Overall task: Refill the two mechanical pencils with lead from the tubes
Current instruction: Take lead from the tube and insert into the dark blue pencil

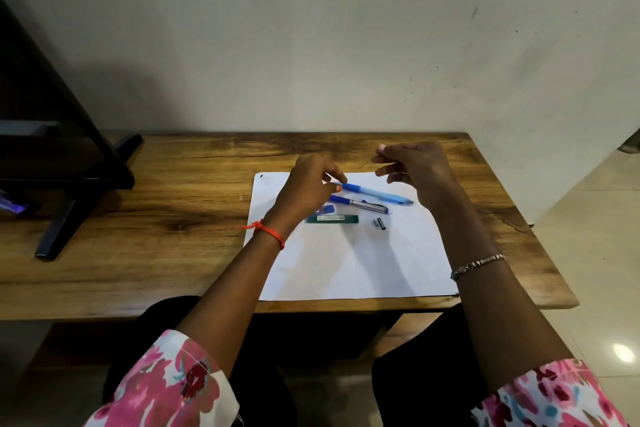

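Light-blue mechanical pencil (375, 192) is held at its rear end by the left hand (306, 189), thumb and forefinger pinched on the barrel; the pencil slants toward the right edge of the paper, tip low, over the white paper sheet (349, 263). Whether the tip touches the sheet: cannot tell. Right hand (414, 166) is raised above the far edge of the paper, thumb and fingers drawn together in a fine pinch; a thin dark line near the fingertips may be a lead, too fine to confirm. Second mechanical pencil (360, 204), dark blue with a silver barrel, lies flat on the sheet just nearer than the first, roughly parallel to it. Green lead tube (332, 218) lies flat nearer still, partly behind the left wrist; a small blue piece (327, 209) sits just beyond it, identity unclear. Two small dark caps (380, 222) lie on the paper just right of the tube. Sheet rests on the wooden desk (166, 218), toward its right half and reaching the near edge. Red thread bracelet (268, 232) on left wrist, metal bracelet (478, 265) on right. Black stand (76, 184) occupies the desk's far-left corner.
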`<action>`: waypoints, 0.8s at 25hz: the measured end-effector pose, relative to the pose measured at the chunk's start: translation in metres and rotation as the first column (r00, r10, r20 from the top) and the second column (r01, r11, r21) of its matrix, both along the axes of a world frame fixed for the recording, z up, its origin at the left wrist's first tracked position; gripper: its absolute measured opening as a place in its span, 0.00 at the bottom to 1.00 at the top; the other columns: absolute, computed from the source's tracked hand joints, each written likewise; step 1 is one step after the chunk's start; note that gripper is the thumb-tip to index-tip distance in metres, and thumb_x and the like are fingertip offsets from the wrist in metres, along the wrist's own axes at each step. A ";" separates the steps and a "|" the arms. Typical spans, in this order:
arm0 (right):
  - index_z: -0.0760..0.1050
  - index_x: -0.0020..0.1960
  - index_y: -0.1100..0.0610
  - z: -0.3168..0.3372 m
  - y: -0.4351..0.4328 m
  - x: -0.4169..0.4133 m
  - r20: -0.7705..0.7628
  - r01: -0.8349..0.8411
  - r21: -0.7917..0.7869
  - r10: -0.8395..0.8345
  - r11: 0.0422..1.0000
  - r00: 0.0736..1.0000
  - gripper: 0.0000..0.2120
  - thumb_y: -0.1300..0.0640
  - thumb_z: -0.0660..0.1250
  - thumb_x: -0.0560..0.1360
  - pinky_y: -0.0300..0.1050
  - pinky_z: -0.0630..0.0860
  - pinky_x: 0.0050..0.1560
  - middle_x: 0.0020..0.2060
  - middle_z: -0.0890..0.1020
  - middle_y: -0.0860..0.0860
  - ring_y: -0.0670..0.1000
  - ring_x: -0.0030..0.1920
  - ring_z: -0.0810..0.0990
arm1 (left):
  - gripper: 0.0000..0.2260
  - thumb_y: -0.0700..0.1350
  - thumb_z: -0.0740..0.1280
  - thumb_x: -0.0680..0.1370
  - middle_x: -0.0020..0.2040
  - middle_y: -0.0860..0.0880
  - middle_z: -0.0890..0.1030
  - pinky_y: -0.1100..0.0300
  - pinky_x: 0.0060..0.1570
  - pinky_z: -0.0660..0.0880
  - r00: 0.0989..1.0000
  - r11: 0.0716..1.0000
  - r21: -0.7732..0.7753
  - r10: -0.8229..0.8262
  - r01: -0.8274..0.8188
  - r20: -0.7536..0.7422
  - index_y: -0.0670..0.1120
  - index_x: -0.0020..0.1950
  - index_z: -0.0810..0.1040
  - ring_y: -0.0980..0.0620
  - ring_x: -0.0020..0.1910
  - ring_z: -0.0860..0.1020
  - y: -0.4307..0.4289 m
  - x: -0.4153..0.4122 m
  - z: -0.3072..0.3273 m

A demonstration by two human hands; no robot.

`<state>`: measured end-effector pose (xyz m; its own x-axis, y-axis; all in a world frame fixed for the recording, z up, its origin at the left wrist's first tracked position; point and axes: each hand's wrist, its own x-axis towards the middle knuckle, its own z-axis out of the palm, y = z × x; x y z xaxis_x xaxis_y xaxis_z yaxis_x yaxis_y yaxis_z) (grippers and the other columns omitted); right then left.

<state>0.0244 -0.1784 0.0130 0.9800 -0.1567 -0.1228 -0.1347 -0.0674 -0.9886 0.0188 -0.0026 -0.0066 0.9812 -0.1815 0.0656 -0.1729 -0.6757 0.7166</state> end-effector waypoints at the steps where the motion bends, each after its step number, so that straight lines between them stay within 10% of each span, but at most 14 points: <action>1: 0.79 0.49 0.68 -0.001 -0.002 0.001 0.022 0.039 0.022 -0.040 0.999 0.999 0.09 0.62 0.68 0.74 0.36 0.75 0.27 0.39 0.83 0.58 0.47 0.26 0.81 | 0.07 0.37 0.69 0.73 0.53 0.45 0.80 0.58 0.48 0.74 0.999 0.995 0.096 -0.019 0.014 0.048 0.43 0.49 0.82 0.48 0.52 0.78 -0.001 0.001 -0.005; 9: 0.79 0.50 0.68 0.001 0.000 0.003 0.114 0.144 0.065 -0.151 0.987 0.982 0.09 0.62 0.68 0.74 0.37 0.73 0.27 0.37 0.82 0.55 0.46 0.25 0.79 | 0.08 0.41 0.65 0.76 0.53 0.44 0.79 0.59 0.46 0.68 0.961 0.891 0.442 -0.204 0.104 0.185 0.43 0.52 0.80 0.46 0.54 0.74 -0.012 0.000 -0.020; 15: 0.81 0.48 0.63 0.012 0.004 0.002 0.352 0.198 0.224 -0.269 0.954 0.896 0.06 0.61 0.68 0.74 0.39 0.71 0.26 0.37 0.83 0.53 0.48 0.29 0.77 | 0.02 0.39 0.68 0.73 0.46 0.43 0.81 0.55 0.46 0.74 0.991 0.999 -0.031 0.022 -0.018 0.135 0.42 0.44 0.81 0.48 0.44 0.77 -0.003 0.004 -0.004; 20: 0.81 0.50 0.62 0.013 0.006 0.001 0.435 0.104 0.273 -0.219 0.956 0.873 0.06 0.62 0.68 0.74 0.40 0.71 0.27 0.36 0.84 0.52 0.50 0.33 0.76 | 0.04 0.36 0.69 0.73 0.42 0.47 0.80 0.76 0.34 0.67 0.992 0.981 -0.181 0.086 -0.068 0.095 0.38 0.47 0.81 0.56 0.36 0.74 0.000 0.002 0.007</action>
